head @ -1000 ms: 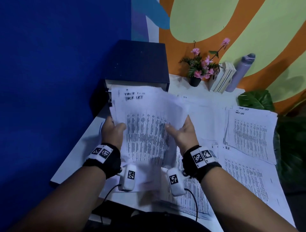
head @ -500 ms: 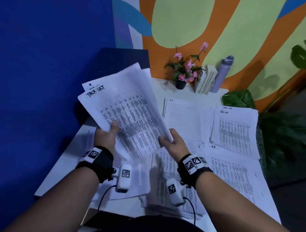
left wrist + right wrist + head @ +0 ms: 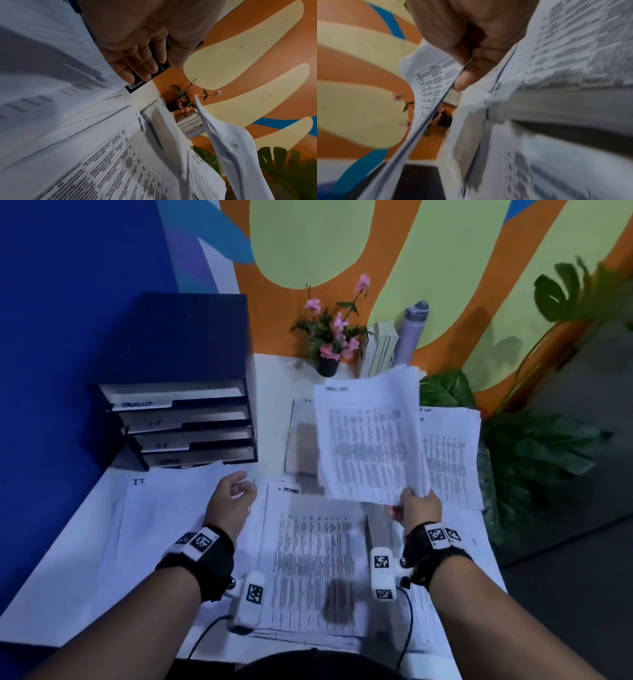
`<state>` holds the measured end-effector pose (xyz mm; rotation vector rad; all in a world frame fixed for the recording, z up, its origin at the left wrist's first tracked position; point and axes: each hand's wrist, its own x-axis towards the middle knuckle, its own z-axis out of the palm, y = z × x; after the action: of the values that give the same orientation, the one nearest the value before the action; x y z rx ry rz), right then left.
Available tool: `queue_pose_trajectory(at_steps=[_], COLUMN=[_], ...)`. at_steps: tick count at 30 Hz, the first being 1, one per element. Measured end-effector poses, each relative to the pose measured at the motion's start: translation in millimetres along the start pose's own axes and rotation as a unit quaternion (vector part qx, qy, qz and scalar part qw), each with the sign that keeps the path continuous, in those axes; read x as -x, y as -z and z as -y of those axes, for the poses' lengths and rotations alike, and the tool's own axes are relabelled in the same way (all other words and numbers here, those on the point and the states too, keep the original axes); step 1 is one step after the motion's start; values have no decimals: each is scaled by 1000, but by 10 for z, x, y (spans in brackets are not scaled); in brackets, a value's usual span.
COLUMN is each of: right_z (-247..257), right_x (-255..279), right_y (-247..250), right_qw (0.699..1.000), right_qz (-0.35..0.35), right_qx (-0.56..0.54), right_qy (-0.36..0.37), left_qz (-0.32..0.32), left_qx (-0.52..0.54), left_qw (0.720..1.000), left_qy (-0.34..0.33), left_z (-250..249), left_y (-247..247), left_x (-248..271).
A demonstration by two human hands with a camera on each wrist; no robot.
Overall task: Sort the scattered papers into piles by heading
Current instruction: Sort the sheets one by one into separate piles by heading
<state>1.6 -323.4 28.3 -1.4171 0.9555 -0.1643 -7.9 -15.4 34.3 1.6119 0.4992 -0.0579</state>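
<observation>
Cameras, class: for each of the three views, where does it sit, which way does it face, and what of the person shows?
Head: looks down at the desk; both forearms, left hand, right hand.
Left wrist: along the open palm toward the wall.
Right wrist: along fingers pinching the held stack.
Shared: held stack, flowers.

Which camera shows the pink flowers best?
The head view: the pink flowers stand whole in their dark pot against the wall, beside the books. The left wrist view shows them small and sideways, partly behind the held papers. The right wrist view shows only blurred pink bits.
</observation>
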Motion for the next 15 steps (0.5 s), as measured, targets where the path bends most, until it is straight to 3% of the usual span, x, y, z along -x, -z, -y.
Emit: queue_pose_trajectory(at_steps=[2,11,15], right_z=[54,341,364], right_x=[-234,-1048,-1037], right_y=[235,814,803], right_qw=[998,998,971], right_qz=[-40,-17,-157], right_qx=[-23,51,178], right_qy=[-31,-34,-13], left_qz=[-5,-20,-40], left_qx=[-26,-67,-130], left_qw=[1000,997,991], left_qy=[0,15,4], left_z=[76,317,442], left_y=[-71,-203,-117], left_x=[-10,2,-34])
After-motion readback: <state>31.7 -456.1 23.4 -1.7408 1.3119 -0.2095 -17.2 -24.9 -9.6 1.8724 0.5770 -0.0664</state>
